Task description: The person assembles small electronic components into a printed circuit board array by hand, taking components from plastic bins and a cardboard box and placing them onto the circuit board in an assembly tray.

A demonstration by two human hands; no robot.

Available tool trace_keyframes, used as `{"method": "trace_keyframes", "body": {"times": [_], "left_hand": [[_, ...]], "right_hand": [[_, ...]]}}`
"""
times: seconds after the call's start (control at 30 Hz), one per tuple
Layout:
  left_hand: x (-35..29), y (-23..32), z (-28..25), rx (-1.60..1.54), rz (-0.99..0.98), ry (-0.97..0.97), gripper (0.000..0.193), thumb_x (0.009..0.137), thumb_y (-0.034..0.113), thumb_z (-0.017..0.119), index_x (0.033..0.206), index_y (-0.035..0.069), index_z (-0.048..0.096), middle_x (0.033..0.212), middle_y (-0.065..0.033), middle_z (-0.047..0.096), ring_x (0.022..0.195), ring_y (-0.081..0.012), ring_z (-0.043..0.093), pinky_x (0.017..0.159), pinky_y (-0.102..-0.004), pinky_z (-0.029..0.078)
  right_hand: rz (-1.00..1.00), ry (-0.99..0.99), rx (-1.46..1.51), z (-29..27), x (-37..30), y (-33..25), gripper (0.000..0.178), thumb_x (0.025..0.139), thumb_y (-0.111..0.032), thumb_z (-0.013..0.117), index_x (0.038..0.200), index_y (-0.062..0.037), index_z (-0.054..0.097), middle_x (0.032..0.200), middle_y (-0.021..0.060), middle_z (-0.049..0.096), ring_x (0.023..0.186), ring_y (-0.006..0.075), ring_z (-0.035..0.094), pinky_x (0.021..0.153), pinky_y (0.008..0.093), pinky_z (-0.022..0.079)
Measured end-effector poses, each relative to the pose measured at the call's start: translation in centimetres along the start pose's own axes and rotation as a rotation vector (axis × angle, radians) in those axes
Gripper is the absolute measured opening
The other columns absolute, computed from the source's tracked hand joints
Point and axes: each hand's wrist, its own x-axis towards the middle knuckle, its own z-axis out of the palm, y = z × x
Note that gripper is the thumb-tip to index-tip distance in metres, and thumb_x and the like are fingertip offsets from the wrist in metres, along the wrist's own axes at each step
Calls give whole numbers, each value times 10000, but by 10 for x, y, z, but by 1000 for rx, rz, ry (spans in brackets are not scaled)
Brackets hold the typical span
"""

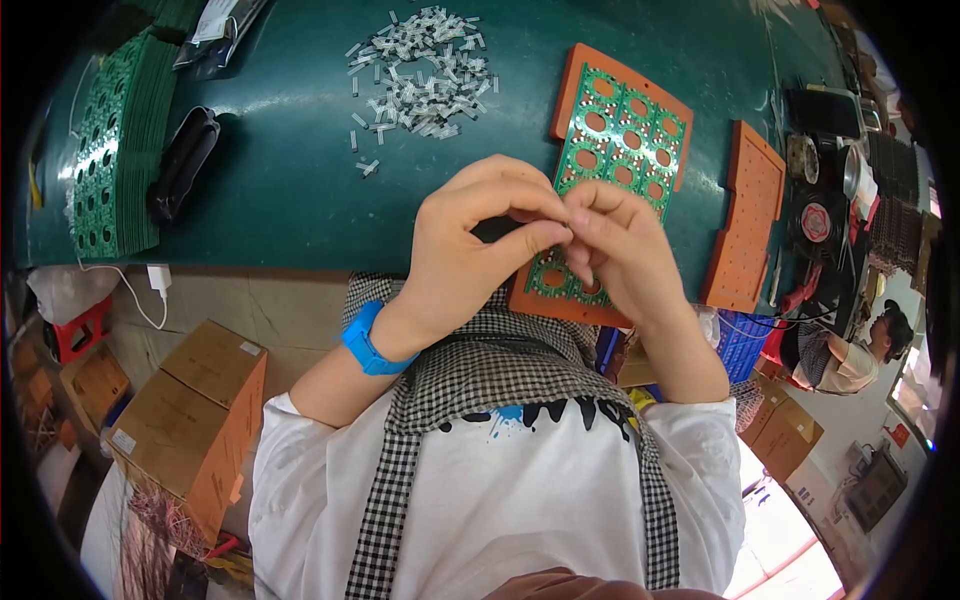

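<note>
My left hand [480,225], with a blue band at the wrist, is closed in a pinch, thumb against forefinger. My right hand [620,245] pinches at the same spot, so the fingertips of both meet. Whatever they hold between them is too small and too covered to make out. Beneath and beyond the hands lies a green circuit board panel [625,140] with rows of oval cutouts, set on an orange-brown fixture plate [572,92]. My hands hide part of the panel's near half.
A heap of small clear and white parts [430,75] lies on the green table [290,150]. Stacked green boards [120,150] and a black tray [187,160] stand at left. Another orange plate [745,220] lies at right. Cardboard boxes [190,410] stand on the floor; a person [855,350] is at far right.
</note>
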Motion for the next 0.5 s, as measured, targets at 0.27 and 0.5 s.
{"method": "trace_keyframes", "body": {"times": [0.27,0.5], "left_hand": [[-24,17,-4,-603,-632,-339,285,819,-15,697,1048,-22,528,829,-111,674,741,-144,663,695,-254,544],[-29,8,4,-700,-843,-521,407,803,8,724,1093,-1,440,813,-139,677,686,-157,672,613,-243,549]], "right_hand": [[-635,-139,-873,-9,-42,11,236,741,-32,759,966,-25,690,905,75,627,709,159,594,582,260,474],[-558,-233,-742,-18,-51,20,126,742,-21,749,852,-23,689,844,71,648,701,186,618,591,280,481]]}}
